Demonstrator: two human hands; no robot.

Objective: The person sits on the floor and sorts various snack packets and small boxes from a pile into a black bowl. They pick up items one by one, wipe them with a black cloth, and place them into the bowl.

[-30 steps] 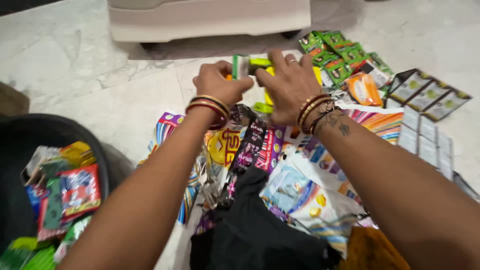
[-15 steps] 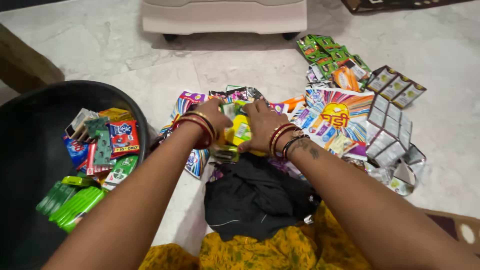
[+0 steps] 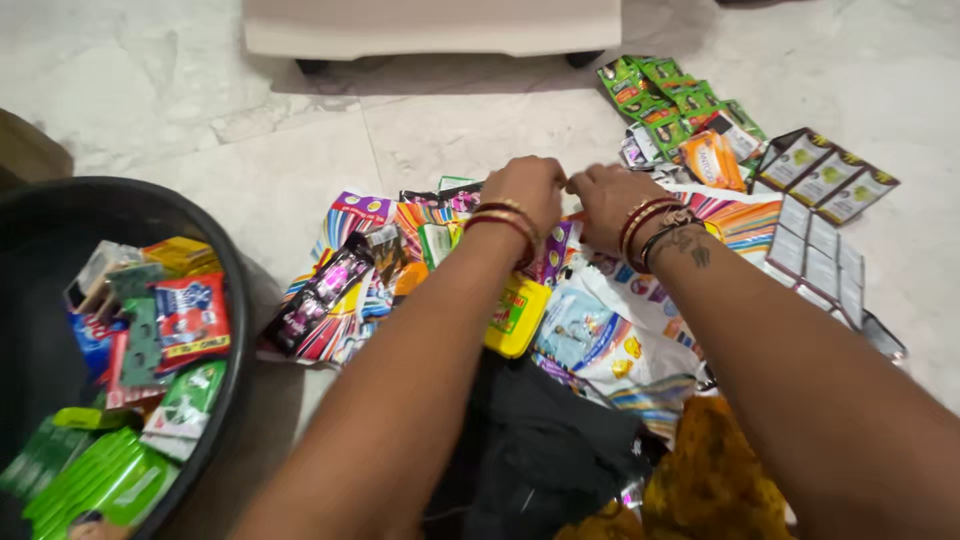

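two hands meet above a heap of colourful sachet strips (image 3: pixel 360 270) spread on the marble floor (image 3: pixel 200 120). the left hand (image 3: pixel 527 188) is curled into a loose fist, fingers closed; the right hand (image 3: pixel 607 195) is curled likewise, fingertips touching the left hand. what they pinch between them cannot be told. a yellow packet (image 3: pixel 516 316) lies under the left forearm, just beside a white pouch (image 3: pixel 590 335). green sachets (image 3: pixel 665 100) and dark sachets (image 3: pixel 825 175) lie to the right. a black tub (image 3: pixel 225 270) holding mixed packets stands at the left, well apart from the hands.
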